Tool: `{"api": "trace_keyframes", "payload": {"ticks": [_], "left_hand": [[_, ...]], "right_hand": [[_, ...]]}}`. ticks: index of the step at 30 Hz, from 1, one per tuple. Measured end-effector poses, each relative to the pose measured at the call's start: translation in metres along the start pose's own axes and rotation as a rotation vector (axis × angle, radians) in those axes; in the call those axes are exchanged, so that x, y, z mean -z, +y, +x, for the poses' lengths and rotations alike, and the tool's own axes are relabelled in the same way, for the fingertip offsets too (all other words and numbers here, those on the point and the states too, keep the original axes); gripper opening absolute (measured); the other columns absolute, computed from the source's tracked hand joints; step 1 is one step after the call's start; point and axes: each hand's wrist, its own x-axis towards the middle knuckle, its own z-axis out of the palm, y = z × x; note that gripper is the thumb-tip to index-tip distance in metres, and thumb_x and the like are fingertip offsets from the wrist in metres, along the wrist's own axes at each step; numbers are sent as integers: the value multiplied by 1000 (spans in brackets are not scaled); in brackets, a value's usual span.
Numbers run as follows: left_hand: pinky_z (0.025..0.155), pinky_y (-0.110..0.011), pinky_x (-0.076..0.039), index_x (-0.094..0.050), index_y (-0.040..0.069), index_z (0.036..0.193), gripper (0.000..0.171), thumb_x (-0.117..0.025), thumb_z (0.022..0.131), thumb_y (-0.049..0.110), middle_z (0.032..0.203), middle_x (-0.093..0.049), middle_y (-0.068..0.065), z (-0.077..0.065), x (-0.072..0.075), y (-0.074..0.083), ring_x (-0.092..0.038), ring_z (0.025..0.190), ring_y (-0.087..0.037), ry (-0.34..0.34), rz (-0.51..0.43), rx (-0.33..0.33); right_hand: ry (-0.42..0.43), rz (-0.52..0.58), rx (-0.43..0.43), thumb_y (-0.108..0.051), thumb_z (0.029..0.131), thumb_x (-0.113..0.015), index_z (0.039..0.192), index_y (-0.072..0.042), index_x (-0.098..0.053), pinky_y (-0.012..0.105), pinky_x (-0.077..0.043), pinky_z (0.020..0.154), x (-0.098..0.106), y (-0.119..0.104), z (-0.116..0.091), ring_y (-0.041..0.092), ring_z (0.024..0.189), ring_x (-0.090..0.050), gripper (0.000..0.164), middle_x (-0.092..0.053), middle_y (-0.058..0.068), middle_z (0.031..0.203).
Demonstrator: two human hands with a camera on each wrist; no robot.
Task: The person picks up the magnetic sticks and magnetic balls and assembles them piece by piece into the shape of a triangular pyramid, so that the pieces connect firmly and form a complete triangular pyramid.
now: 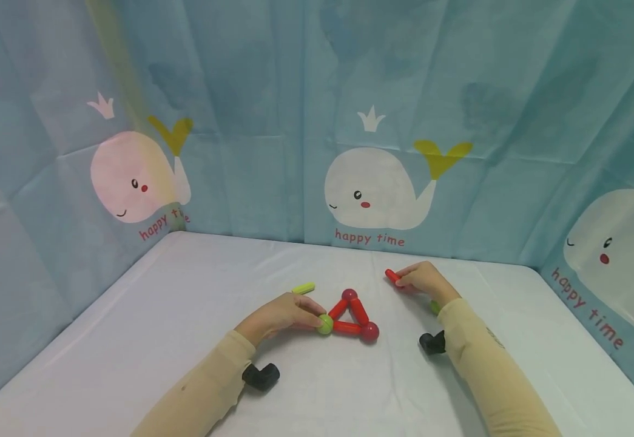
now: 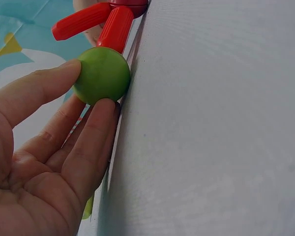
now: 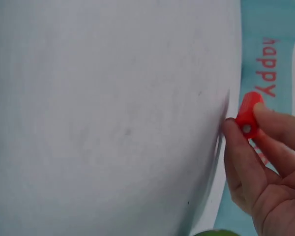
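Observation:
On the white table, a triangle of red magnetic rods (image 1: 347, 328) joins two dark red balls (image 1: 369, 332) and a green ball (image 1: 324, 324). My left hand (image 1: 286, 314) pinches the green ball between thumb and fingers at the triangle's left corner. The same green ball (image 2: 102, 76) shows up close in the left wrist view, a red rod (image 2: 115, 30) against it. Further right and back, my right hand (image 1: 426, 280) pinches a loose red magnetic rod (image 1: 392, 277) apart from the triangle. A small metal tip is visible on that rod (image 3: 249, 114) in the right wrist view.
A yellow-green rod (image 1: 303, 288) lies behind my left hand. Beside my right wrist is a green piece (image 1: 435, 307), partly hidden by the sleeve. Black wrist-camera mounts (image 1: 262, 377) stick out from both sleeves. A blue whale-print curtain (image 1: 251, 182) borders the table (image 1: 322, 388).

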Motion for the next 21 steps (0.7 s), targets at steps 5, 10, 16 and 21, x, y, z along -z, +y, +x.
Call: {"api": "trace_keyframes", "payload": {"ticks": [5,10,16,21], "left_hand": [[90,-29,-57,-74,5,110,30,-79,81,14,103,-75,-3,-1,0,0,-68,92,-12,-2,2,6],[89,-29,-57,-74,5,110,30,-79,82,14,103,-75,-3,-1,0,-1,-68,92,-12,-5,3,8],[89,-29,-57,-74,5,109,29,-78,82,13,103,-75,-3,1,0,-2,-69,91,-13,-11,-12,-1],[87,-29,-58,-73,4,110,29,-78,82,11,103,-75,-4,3,0,-3,-70,91,-13,-18,-17,-11]], "right_hand": [[-6,2,16,-14,92,-67,129,-2,-64,39,-50,96,-6,-3,-7,28,108,-56,40,-60,19,129],[-9,34,41,-16,90,-69,128,-4,-66,35,-51,93,-11,-3,-14,26,109,-58,40,-61,18,130],[-47,99,74,-18,91,-69,129,-4,-66,34,-55,95,-15,-4,-23,25,109,-63,40,-63,17,130],[-73,102,92,-17,91,-70,129,-3,-65,32,-57,91,-20,-6,-27,24,106,-64,40,-64,17,128]]}}
